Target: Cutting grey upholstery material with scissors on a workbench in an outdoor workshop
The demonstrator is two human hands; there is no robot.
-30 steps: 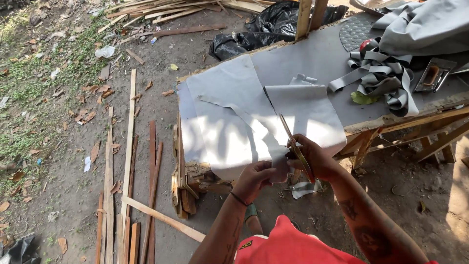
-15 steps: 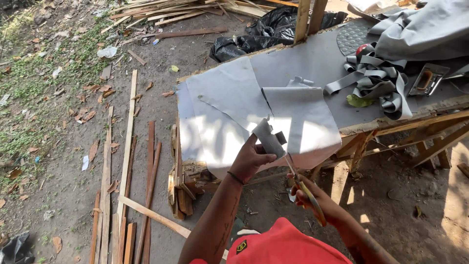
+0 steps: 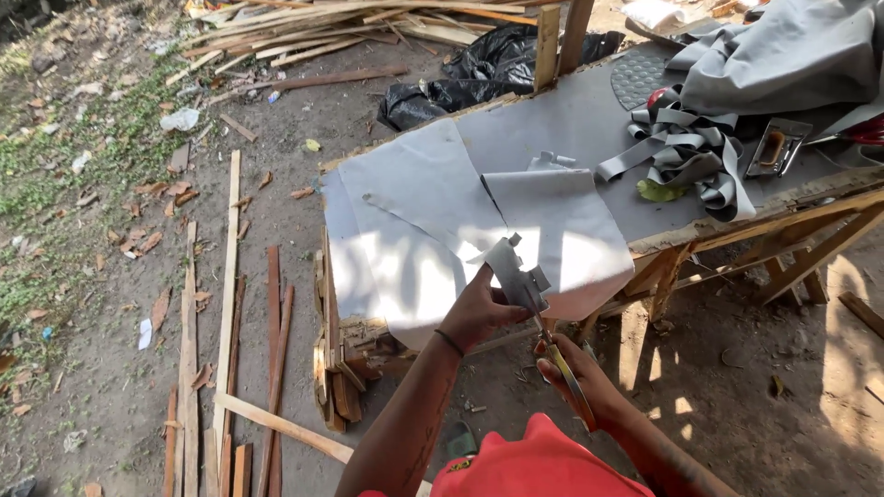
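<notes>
My left hand (image 3: 479, 311) holds up a small grey cut piece (image 3: 514, 270) of sheet material in front of the table's near edge. My right hand (image 3: 573, 377) grips a pair of scissors (image 3: 560, 357), whose blades reach up to the lower end of that piece. Behind both hands, a large grey sheet (image 3: 433, 221) with a slit cut into it lies draped over the near corner of the grey-topped workbench (image 3: 571, 120). My red top fills the bottom of the view.
On the bench lie a tangle of grey strips (image 3: 686, 152), a heap of grey fabric (image 3: 783, 55), a small metal tool (image 3: 778, 147) and a green scrap (image 3: 661, 191). Wooden slats (image 3: 230, 304) lie on the dirt at left; black bags (image 3: 479, 74) sit behind.
My left hand has lifted the small grey piece away from the draped sheet. My right hand with the scissors has dropped back from the sheet's edge toward my body.
</notes>
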